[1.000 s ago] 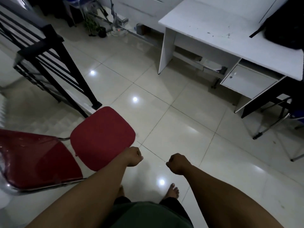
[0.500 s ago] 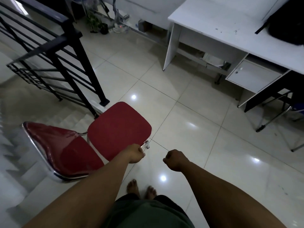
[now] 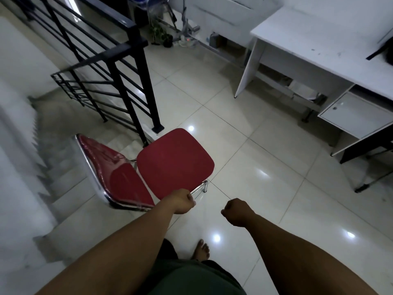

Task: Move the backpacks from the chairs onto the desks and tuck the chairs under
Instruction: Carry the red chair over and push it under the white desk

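Observation:
A red chair (image 3: pixel 174 162) with a chrome frame stands on the tiled floor, its backrest (image 3: pixel 114 171) toward the stairs. No backpack lies on its seat. My left hand (image 3: pixel 181 201) is curled into a fist at the seat's near corner, beside the chrome tube; I cannot tell whether it touches it. To the right, my right hand (image 3: pixel 236 211) hangs as a fist over the floor and holds nothing. On the white desk (image 3: pixel 308 45) at the upper right, part of a black backpack (image 3: pixel 385 50) shows at the frame's edge.
A black railing (image 3: pixel 136 81) and a staircase going down (image 3: pixel 63 177) lie directly left of the chair. A drawer unit (image 3: pixel 353 118) hangs under the desk, with another chair's chrome legs (image 3: pixel 374 179) beside it. My bare foot (image 3: pixel 202 250) is on the tiles.
The view has swung left and moved closer to the chair, which keeps its place by the railing post. Both fists stay curled; the left one now sits at the seat's near corner.

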A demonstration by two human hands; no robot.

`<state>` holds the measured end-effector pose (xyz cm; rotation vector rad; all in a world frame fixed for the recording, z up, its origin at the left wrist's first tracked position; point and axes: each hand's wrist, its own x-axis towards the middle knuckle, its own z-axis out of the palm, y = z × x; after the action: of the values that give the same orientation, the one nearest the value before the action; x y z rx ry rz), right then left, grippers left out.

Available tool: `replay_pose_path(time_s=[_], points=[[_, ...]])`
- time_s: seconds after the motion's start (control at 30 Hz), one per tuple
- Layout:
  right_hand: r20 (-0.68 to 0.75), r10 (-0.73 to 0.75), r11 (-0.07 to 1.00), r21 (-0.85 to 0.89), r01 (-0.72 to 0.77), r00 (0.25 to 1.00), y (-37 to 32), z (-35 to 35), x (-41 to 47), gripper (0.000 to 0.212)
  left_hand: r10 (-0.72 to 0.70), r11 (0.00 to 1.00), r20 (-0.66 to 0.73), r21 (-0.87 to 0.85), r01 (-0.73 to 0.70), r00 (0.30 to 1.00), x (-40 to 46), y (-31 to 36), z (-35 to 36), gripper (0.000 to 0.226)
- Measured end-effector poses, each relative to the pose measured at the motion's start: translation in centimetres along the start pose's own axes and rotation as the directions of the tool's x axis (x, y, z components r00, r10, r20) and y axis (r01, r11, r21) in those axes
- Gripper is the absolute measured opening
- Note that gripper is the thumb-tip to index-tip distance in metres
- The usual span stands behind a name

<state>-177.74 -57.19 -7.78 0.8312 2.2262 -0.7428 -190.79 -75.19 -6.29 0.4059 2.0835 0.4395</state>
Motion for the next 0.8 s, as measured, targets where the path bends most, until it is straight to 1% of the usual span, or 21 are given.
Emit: replay_pose_path(time_s=[0.1,0.27,0.33,0.47,0.53,0.63,0.8], points=[[-0.021,-0.016,1.000,-0.009,0.016,1.000,-2.2,0.2,0.1,0.034,0.014,1.000,-0.014,-0.009,-0.014,1.000,0.1,-1.5,-0.9,0.012],[-0.048,0.022,0.999,0.031,-0.021,0.999,-6.2,1.5,0.6,0.034,0.046,0.998,-0.020,0.048,-0.045,0.999,0.2,-4.1,-4.0,0.024],[-0.071,0.043,0.997,0.066,-0.039,0.997,-8.3,2.1,0.8,0.034,0.082,0.991,-0.016,0.104,-0.080,0.997,0.6,-5.5,-5.8,0.023],[-0.087,0.094,0.985,0.150,-0.080,0.992,-12.9,4.8,1.1,0.035,0.162,0.966,0.033,0.201,-0.165,0.986,1.2,-8.1,-9.8,0.023],[-0.083,0.090,0.982,0.175,-0.075,0.992,-15.9,6.5,1.2,0.033,0.204,0.944,0.037,0.256,-0.206,0.978,1.5,-9.6,-12.1,0.022],[-0.067,0.048,0.982,0.184,-0.034,0.997,-19.9,8.7,0.9,0.030,0.243,0.924,0.018,0.299,-0.237,0.970,1.5,-11.6,-14.7,0.019],[-0.043,0.044,0.979,0.200,-0.035,0.998,-23.9,10.8,1.1,0.031,0.313,0.888,-0.024,0.361,-0.284,0.950,0.8,-14.6,-16.9,0.013]])
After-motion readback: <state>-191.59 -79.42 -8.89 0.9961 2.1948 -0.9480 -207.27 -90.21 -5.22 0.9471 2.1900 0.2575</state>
